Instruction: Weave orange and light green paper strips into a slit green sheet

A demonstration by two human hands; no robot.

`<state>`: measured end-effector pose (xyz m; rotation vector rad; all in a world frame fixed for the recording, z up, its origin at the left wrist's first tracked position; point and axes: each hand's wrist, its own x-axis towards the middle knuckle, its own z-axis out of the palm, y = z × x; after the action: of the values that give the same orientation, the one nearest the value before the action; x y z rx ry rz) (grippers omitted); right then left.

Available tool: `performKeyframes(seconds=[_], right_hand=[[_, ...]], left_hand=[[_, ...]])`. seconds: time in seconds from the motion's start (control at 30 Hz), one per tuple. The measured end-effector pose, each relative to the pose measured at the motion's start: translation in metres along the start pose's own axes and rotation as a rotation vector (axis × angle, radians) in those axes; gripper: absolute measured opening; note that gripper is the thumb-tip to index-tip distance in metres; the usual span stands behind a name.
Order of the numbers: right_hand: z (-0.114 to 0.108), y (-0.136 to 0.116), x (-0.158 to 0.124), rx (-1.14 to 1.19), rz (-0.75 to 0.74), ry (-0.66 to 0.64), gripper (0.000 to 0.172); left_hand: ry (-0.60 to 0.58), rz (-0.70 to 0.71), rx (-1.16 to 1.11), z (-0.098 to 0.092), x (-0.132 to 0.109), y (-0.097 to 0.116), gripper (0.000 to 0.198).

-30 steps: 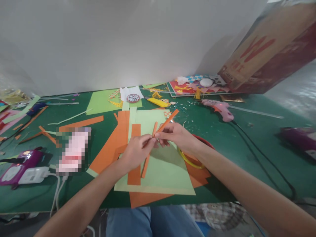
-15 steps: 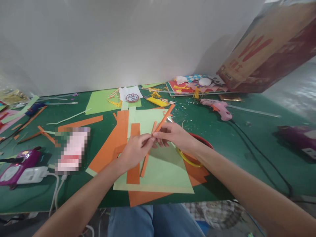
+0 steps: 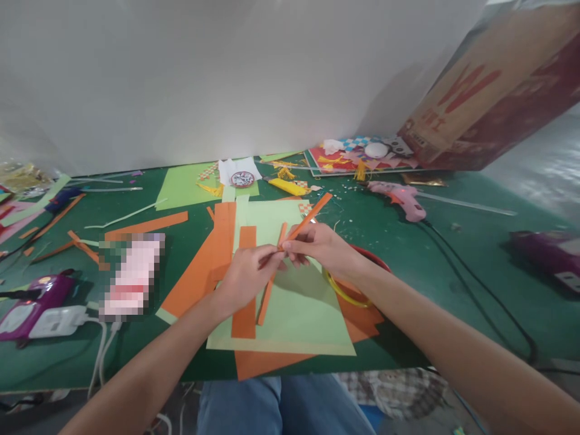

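Both my hands meet over a pale green paper sheet (image 3: 308, 314). A narrow orange paper strip (image 3: 312, 214) slants up to the right from between my fingers. My left hand (image 3: 251, 272) pinches its lower end, and my right hand (image 3: 319, 244) grips it just beside, thumb and fingers closed. A shiny metal tip shows by the right hand; the rest is hidden. Under the hands lies another thin orange strip (image 3: 266, 302), with a wider orange strip (image 3: 244, 290) left of it. Orange sheets (image 3: 190, 266) stick out beneath the green one.
A yellow utility knife (image 3: 287, 186) lies behind the sheets. At right rest a pink glue gun (image 3: 401, 196) with its cord and a yellow ring (image 3: 347, 296) by my forearm. On the left are a blurred phone (image 3: 133, 275), a purple power strip (image 3: 38, 302) and paper scraps. A paper bag (image 3: 480, 90) stands back right.
The orange strip in my fingers has tilted lower to the right. A small checkered orange-and-white piece behind it shows more fully. My hands have barely moved.
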<state>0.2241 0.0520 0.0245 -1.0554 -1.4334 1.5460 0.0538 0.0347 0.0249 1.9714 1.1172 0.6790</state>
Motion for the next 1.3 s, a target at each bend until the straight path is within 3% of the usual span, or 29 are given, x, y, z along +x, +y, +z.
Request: performKeyframes(seconds=[0.17, 0.5, 0.7, 1.3], right_hand=[[-0.0028, -0.0008, 0.0003, 0.021, -0.018, 0.044, 0.027], [-0.001, 0.0009, -0.0002, -0.035, 0.012, 0.009, 0.028], [-0.0003, -0.0004, -0.0007, -0.037, 0.008, 0.072, 0.03], [0.0015, 0.002, 0.0, -0.079, -0.06, 0.101, 0.034]], left_hand=[[0.017, -0.018, 0.104, 0.0003, -0.0004, -0.0013, 0.027], [-0.033, 0.068, 0.004, -0.0003, 0.0007, -0.0021, 0.028], [-0.004, 0.028, 0.085, 0.0008, 0.0003, -0.0012, 0.027], [-0.075, 0.028, 0.012, 0.0007, 0.0005, -0.0042, 0.035]])
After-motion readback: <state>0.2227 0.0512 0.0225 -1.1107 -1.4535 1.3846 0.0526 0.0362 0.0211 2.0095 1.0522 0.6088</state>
